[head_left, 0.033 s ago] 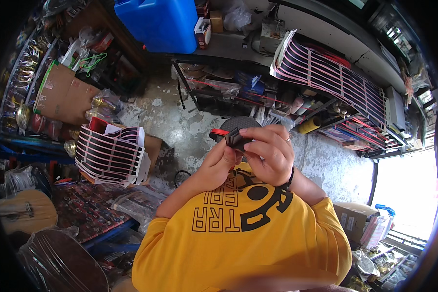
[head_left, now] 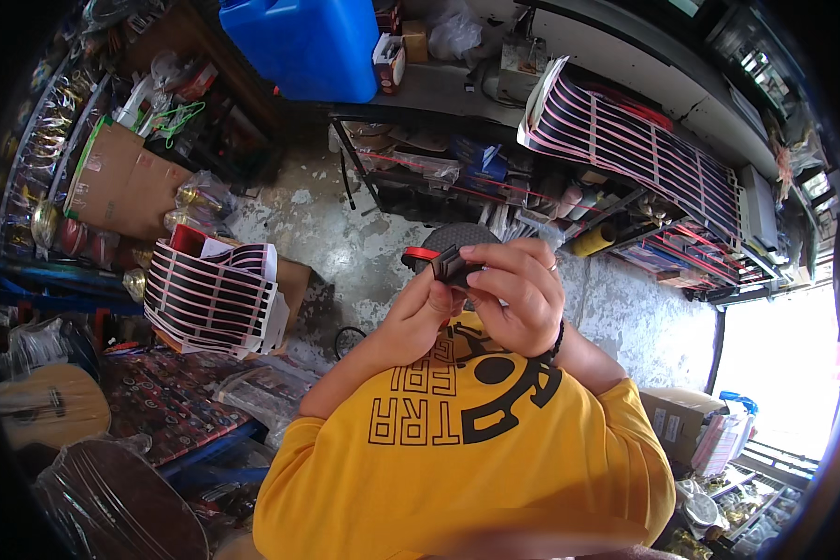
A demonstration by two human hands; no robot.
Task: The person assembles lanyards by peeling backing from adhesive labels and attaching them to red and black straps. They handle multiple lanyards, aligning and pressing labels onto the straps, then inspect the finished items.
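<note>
Between both hands' fingers (head_left: 495,271), small black part (head_left: 453,268)

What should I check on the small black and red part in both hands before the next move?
1. Left hand grips the small black and red part: ok.
2. Right hand wraps it from the other side: ok.
3. Part held clear of the yellow shirt: ok.
4. Part's working face visible: not ok, fingers cover most of it.
5. Striped sheets on the cardboard box, out of the hands' way: ok.
6. Whether the part is one piece or two: cannot tell.
</note>
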